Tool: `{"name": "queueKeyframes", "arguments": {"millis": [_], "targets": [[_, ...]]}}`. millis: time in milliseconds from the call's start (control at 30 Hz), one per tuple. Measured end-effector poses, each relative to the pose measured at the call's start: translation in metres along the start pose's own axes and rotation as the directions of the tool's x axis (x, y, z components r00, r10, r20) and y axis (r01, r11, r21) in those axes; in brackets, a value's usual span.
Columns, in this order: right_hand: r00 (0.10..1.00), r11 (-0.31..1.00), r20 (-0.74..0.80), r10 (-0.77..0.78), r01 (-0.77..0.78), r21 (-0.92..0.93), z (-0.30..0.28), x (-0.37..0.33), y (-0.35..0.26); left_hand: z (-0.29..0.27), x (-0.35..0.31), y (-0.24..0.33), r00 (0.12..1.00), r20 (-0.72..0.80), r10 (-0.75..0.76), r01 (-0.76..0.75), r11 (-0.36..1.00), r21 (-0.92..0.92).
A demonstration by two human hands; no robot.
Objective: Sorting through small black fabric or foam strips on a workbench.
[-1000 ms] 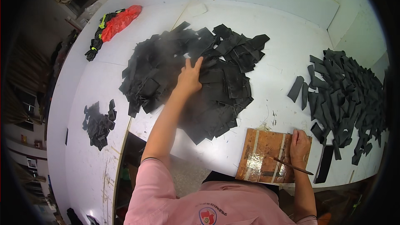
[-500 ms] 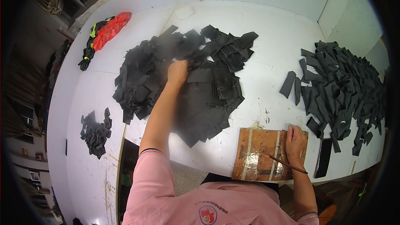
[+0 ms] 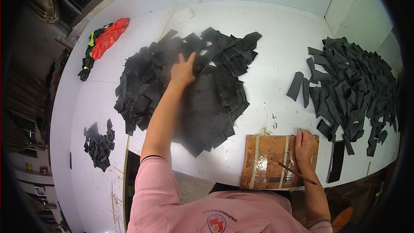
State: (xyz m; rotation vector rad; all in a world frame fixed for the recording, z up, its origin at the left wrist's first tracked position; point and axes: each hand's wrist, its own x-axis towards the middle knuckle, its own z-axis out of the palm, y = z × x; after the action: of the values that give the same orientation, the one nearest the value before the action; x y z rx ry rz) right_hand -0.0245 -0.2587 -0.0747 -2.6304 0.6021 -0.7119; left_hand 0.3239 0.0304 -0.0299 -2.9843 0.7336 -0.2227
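Observation:
Over the big heap of flat black fabric pieces, my left hand reaches out with two fingers spread and nothing visible in it. A hazy smear blurs part of the pieces around it. At the near right my right hand rests on the right edge of a brown wooden board with pale strips of tape. Its fingers are curled in, and whatever they may hold is hidden. A thin brown stick slants across the board to my right wrist; how it is held I cannot tell.
Many narrow black folded pieces are piled at the right. A black phone-like slab lies beside the board. At the left are a small pile of black scraps and a red plastic bag against a black and yellow-green bundle. Low panels edge the white table.
My left hand has opened from a closed shape, two fingers now stretched apart. The view has shifted slightly. My right hand stays on the board.

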Motion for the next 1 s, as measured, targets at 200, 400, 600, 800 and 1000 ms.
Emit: {"name": "queueKeyframes", "arguments": {"millis": [200, 400, 600, 800, 1000], "targets": [[1.0, 1.0, -0.001, 0.005, -0.005, -0.009, 0.001, 0.0, 0.001, 0.028, 0.03, -0.007, 0.998, 0.064, 0.029, -0.031, 0.999, 0.016], [1.0, 1.0, -0.006, -0.008, 0.008, -0.003, -0.002, 0.0, -0.001, 0.034, 0.043, -0.007, 0.984, -0.176, 0.01, -0.001, 0.999, 0.052], [1.0, 1.0, 0.014, 0.017, -0.017, 0.0, -0.002, 0.0, 0.001, 0.029, 0.056, -0.01, 0.994, -0.052, -0.091, 0.085, 0.99, -0.112], [0.999, 1.0, 0.023, 0.022, -0.022, 0.002, -0.003, 0.003, 0.0, 0.025, 0.06, -0.011, 0.995, 0.086, -0.053, 0.073, 0.965, -0.254], [0.999, 1.0, 0.028, 0.019, -0.019, 0.006, -0.002, 0.003, 0.0, 0.027, 0.071, -0.017, 0.995, 0.048, -0.088, 0.099, 0.941, -0.324]]}}
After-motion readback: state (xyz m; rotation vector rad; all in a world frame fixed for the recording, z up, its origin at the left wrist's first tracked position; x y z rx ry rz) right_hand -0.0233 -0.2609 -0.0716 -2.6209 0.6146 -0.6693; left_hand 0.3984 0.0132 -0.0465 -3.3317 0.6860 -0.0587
